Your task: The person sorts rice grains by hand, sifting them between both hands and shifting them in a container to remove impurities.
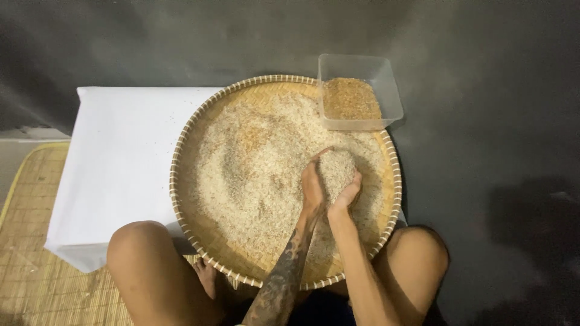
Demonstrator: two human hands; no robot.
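A round woven bamboo tray [205,232] holds a wide spread of pale rice grains [254,163]. My left hand [312,188] and my right hand [349,194] are cupped together over the tray's right half, holding a heaped scoop of rice [336,170] between them. A clear plastic tub [386,90] rests on the tray's far right rim, partly filled with browner grain [351,99].
The tray lies on a white cloth [121,151] over a low surface. My bare knees [142,253] frame the tray's near edge. A woven mat [30,253] covers the floor at left. A dark wall and floor [483,121] lie behind and to the right.
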